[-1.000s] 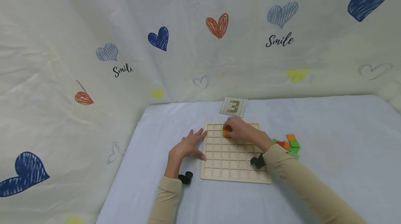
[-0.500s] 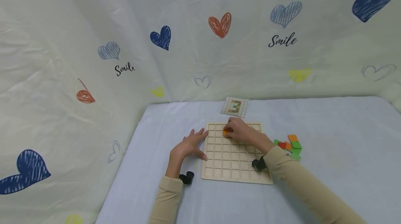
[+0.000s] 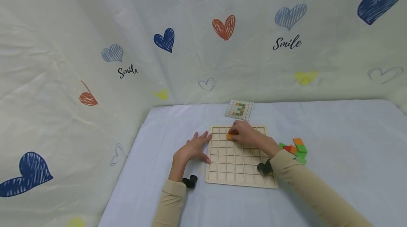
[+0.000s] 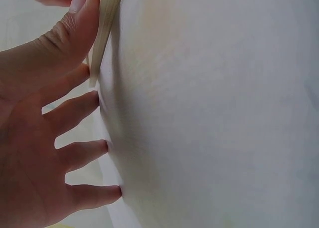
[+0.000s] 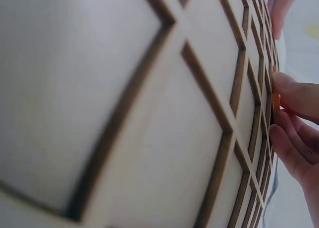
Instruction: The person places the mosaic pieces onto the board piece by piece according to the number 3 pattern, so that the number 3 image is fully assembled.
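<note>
A wooden grid board (image 3: pixel 221 167) lies on the white-covered table. My left hand (image 3: pixel 194 148) has its fingers spread along the board's left edge. In the left wrist view its thumb (image 4: pixel 75 31) is against the board's side, and several fingertips rest on the cloth. Over the board's upper part, my right hand (image 3: pixel 245 132) pinches an orange square tile (image 3: pixel 229 136) at one of the grid cells. The right wrist view shows the thumb (image 5: pixel 299 94) on this orange tile (image 5: pixel 275 101), with a bit of red beside it; what that red is, I cannot tell.
A small printed card (image 3: pixel 240 109) with a coloured grid pattern lies behind the board. Right of the board is a loose group of green tiles (image 3: pixel 301 148), orange tiles (image 3: pixel 298 141) and a red tile (image 3: pixel 287 148), partly behind the right sleeve (image 3: pixel 305 181).
The orange tile now looks flatter in the grid, and more of its face shows beside the right fingers. The left hand stays at the board's edge. The head view has shifted slightly.
</note>
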Demonstrator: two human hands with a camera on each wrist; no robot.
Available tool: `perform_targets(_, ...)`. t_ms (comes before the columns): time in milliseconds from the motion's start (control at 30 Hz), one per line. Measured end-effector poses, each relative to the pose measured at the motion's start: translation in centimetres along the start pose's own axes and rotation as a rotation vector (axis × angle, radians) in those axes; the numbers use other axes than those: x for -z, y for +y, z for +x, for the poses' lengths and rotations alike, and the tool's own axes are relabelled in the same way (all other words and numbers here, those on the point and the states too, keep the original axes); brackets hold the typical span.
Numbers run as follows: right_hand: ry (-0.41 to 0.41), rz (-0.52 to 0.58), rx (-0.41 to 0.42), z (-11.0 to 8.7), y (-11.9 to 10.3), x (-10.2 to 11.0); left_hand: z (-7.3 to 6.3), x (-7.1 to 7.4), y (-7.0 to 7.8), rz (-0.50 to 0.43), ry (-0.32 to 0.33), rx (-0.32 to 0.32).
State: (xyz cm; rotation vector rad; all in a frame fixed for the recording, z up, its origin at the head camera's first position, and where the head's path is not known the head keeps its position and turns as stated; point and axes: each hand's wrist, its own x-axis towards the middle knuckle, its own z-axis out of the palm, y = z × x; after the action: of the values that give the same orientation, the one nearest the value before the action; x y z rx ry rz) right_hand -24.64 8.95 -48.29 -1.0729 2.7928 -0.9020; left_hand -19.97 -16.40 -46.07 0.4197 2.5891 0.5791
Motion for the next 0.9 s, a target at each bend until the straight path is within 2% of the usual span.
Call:
perform_targets(300, 0.016, -0.018, -0.002, -0.4, 0.1, 0.1, 0.1, 0.0, 0.1, -0.006, -0.008, 0.013)
perform_targets(433, 0.007, -0.026, -0.012, -1.2, -0.2, 1.0, 0.1, -0.1, 0.2, -0.009, -0.009, 0.010)
perform_targets(700, -0.049, -0.027, -0.086, -3.0, -0.4, 2.7, 0.1, 0.0, 0.2, -0.001, -0.002, 0.006)
perform_targets(900, -0.041, -0.077, -0.081, -4.6, -0.3, 3.8, 0.0, 0.0, 0.0, -0.009, -0.001, 0.011)
